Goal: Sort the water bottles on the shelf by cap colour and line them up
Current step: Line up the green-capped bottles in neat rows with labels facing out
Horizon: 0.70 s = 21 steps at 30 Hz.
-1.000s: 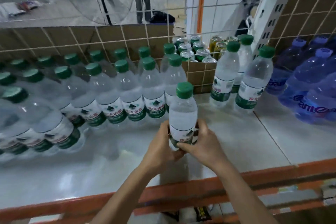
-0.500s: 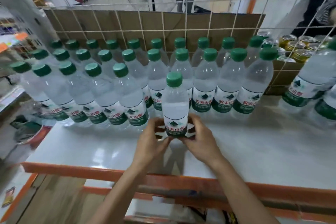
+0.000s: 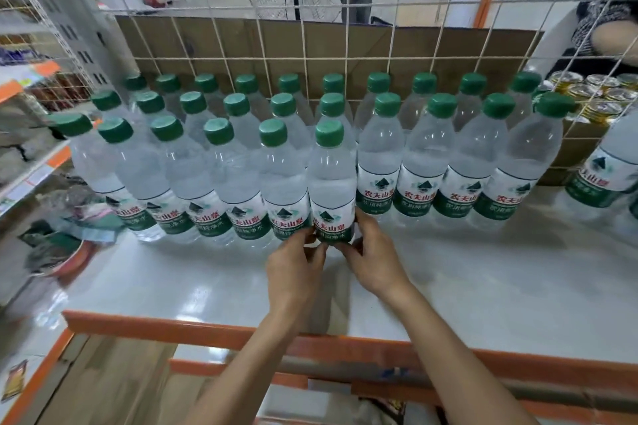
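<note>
A clear water bottle with a green cap [image 3: 330, 179] stands on the white shelf [image 3: 466, 286], in the front row beside several other green-capped bottles [image 3: 221, 179]. My left hand [image 3: 293, 269] and my right hand [image 3: 374, 259] grip its base from either side, fingers curled round the green label. More green-capped bottles [image 3: 428, 162] fill two rows behind and to the right. Another green-labelled bottle [image 3: 607, 169] stands apart at the right edge.
A wire grid with brown cardboard [image 3: 310, 45] backs the shelf. Gold-topped cans [image 3: 593, 93] sit behind the grid at right. An orange rail [image 3: 207, 331] edges the shelf front. Another shelf unit with clutter [image 3: 31, 148] stands at left.
Both hands have pushed the held bottle away from me and to the left, into line with the front row of green caps. The view has shifted left; the blue bottles are out of sight.
</note>
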### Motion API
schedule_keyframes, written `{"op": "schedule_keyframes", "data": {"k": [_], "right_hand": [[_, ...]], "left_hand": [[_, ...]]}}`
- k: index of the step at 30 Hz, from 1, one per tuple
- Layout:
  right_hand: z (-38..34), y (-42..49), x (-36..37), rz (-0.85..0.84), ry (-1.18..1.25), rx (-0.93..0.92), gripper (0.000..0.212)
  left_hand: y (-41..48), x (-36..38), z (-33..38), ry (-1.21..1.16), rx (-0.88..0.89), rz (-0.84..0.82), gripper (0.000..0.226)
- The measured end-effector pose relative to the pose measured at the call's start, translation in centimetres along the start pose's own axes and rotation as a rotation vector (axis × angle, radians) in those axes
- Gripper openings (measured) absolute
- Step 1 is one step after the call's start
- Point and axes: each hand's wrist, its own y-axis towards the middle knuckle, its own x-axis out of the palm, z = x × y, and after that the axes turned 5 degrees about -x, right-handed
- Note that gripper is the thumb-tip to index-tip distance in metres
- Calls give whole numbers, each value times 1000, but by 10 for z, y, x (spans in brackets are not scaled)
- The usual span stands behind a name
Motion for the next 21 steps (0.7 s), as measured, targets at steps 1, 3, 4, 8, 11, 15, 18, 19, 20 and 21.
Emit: {"op": "schedule_keyframes", "data": {"k": [1,3,4,8,11,15,18,19,20,21], "right_hand": [[0,0,0,-3,-5,-4,62],[1,1,0,-20,-15,-11,62],[1,1,-2,-31,-12,-11,63],[-2,4,-5,-51,-12,-7,67],[0,9,-7,-61,-44,-11,66],[1,9,-7,-86,-26,-9,65],[1,9,-5,-105,-20,-18,69],[0,8,-6,-116,-32,-14,71],[-1,7,-9,-128,-56,2,73],[-3,5,-14,-138,-76,27,73]], "left_hand": [[0,1,0,1,-3,17,25],[-2,3,0,6,-7,37,24],[-2,4,-1,13,-4,42,24],[-2,6,-2,7,-11,75,22],[-2,7,2,-4,-28,98,23],[-4,8,5,-7,-53,117,21],[-9,11,10,36,-23,109,12],[-12,13,13,48,8,106,11],[-15,16,17,49,45,108,11],[-17,18,21,40,78,113,12]]}}
